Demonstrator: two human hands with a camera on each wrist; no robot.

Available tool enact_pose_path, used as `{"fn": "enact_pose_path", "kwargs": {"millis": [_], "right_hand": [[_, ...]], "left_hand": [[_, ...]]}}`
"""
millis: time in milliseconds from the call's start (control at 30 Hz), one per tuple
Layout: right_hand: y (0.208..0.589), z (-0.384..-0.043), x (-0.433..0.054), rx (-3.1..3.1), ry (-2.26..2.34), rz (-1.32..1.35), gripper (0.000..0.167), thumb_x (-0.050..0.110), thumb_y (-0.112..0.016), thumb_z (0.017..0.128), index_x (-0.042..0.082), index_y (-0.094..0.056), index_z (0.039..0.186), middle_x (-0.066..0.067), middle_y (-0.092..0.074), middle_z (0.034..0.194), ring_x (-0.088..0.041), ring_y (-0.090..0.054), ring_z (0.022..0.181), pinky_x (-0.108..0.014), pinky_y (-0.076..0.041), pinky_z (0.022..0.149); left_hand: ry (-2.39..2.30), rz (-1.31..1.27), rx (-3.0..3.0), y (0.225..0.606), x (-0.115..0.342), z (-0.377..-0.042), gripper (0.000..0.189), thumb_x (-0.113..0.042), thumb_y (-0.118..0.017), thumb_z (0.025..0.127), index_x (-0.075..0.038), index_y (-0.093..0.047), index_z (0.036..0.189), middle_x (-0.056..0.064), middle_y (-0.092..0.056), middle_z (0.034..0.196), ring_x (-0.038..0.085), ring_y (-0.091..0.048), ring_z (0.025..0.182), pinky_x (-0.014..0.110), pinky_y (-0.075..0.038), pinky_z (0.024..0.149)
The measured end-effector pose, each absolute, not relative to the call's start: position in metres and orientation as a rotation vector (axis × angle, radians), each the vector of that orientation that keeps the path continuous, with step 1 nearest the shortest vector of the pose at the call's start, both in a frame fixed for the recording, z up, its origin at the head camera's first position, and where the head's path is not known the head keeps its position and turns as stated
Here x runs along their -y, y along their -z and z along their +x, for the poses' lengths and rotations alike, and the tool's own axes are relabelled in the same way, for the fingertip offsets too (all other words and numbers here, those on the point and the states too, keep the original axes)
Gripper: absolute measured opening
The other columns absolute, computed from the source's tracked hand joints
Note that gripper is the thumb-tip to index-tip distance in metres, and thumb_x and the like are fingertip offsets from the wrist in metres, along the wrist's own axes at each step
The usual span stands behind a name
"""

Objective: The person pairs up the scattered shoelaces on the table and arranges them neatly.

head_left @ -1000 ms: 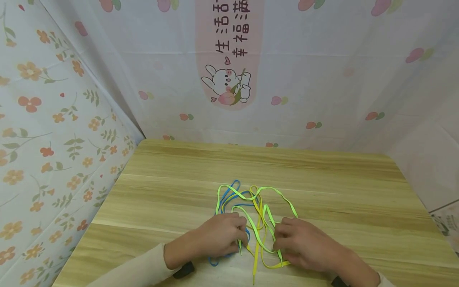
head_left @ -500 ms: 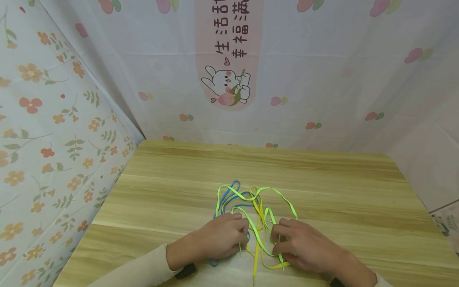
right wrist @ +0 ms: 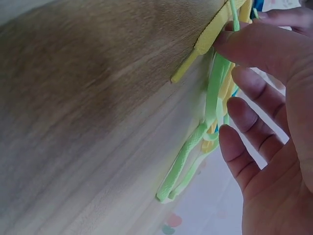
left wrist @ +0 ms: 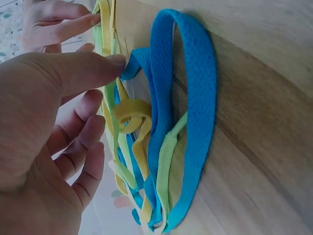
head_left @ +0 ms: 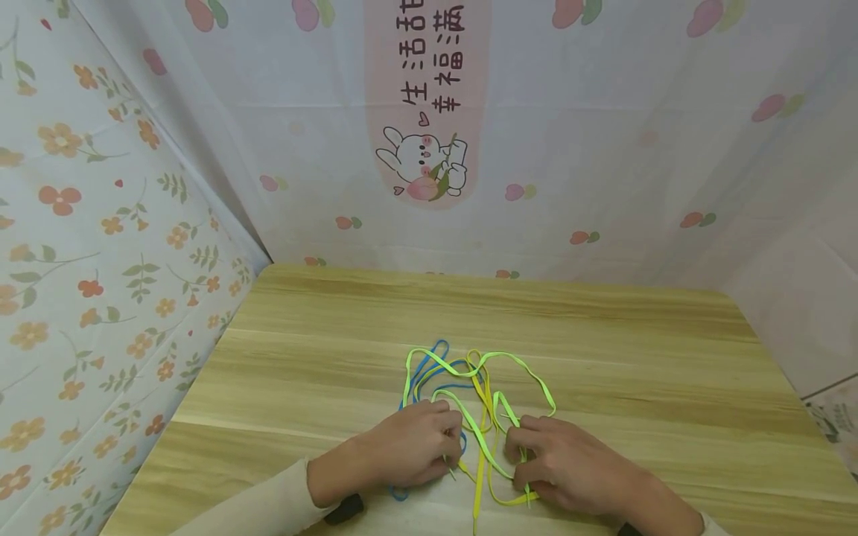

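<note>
Flat shoelaces lie tangled at the middle front of the table. The neon green shoelace [head_left: 511, 356] winds over a yellow shoelace [head_left: 478, 487] and a blue shoelace [left wrist: 203, 98]. My left hand [head_left: 417, 443] pinches the green lace near one end, whose thin tip pokes out below the fingers. Opposite it, my right hand [head_left: 570, 463] pinches the green lace near its other end, and that tip points down past the thumb. In the left wrist view the blue lace forms a big loop beside the thumb. A yellow lace end [right wrist: 209, 35] sticks out by the right thumb.
The wood-grain table [head_left: 322, 320] reaches back to a white printed cloth [head_left: 603, 149] with a rabbit drawing. A flowered cloth [head_left: 100, 260] hangs along the left side. A dark strap piece [head_left: 345, 509] sits under the left wrist.
The green tip under my left fingers has swung to a slant. My right fingers have shifted slightly around the green lace. The rest of the tangle stays in place.
</note>
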State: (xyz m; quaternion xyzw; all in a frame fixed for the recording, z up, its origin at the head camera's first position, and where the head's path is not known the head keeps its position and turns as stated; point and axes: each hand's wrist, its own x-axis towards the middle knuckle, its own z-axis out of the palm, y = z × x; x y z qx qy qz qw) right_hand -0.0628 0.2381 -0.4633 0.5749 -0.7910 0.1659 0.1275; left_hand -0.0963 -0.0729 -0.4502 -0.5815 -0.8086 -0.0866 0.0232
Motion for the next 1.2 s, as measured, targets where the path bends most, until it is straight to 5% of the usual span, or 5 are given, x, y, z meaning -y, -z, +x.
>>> {"fn": "enact_pose_path", "kwargs": {"millis": [300,833,1200], "right_hand": [[0.461,-0.066,-0.241,2.303,-0.606,1.636,0.035,0.004,-0.087,0.068,0.030,-0.075,0.088,0.015,-0.063,0.111,-0.008,-0.056,0.095,-0.020,-0.050,0.084],[0.454,-0.082,-0.269,2.442,-0.967,1.416,0.039,-0.006,-0.090,0.076,0.022,-0.078,0.100,0.012,-0.069,0.109,-0.004,-0.067,0.097,-0.017,-0.054,0.088],[0.453,-0.091,-0.288,2.479,-1.243,1.276,0.043,-0.014,-0.089,0.082,0.021,-0.079,0.106,0.005,-0.076,0.105,-0.009,-0.071,0.094,-0.023,-0.059,0.079]], "left_hand": [[0.563,-1.727,2.426,0.451,0.086,-0.104,0.009,-0.019,-0.086,0.094,-0.024,-0.078,0.091,-0.012,-0.064,0.099,0.005,-0.057,0.093,0.016,-0.047,0.087],[0.812,-1.539,2.447,0.448,0.106,-0.123,0.015,-0.012,-0.086,0.091,-0.019,-0.073,0.089,-0.011,-0.067,0.089,0.008,-0.064,0.089,0.019,-0.053,0.083],[0.863,-1.411,2.535,0.446,0.115,-0.132,0.013,-0.011,-0.084,0.093,-0.020,-0.075,0.093,-0.014,-0.069,0.092,0.012,-0.066,0.087,0.021,-0.054,0.080]]}}
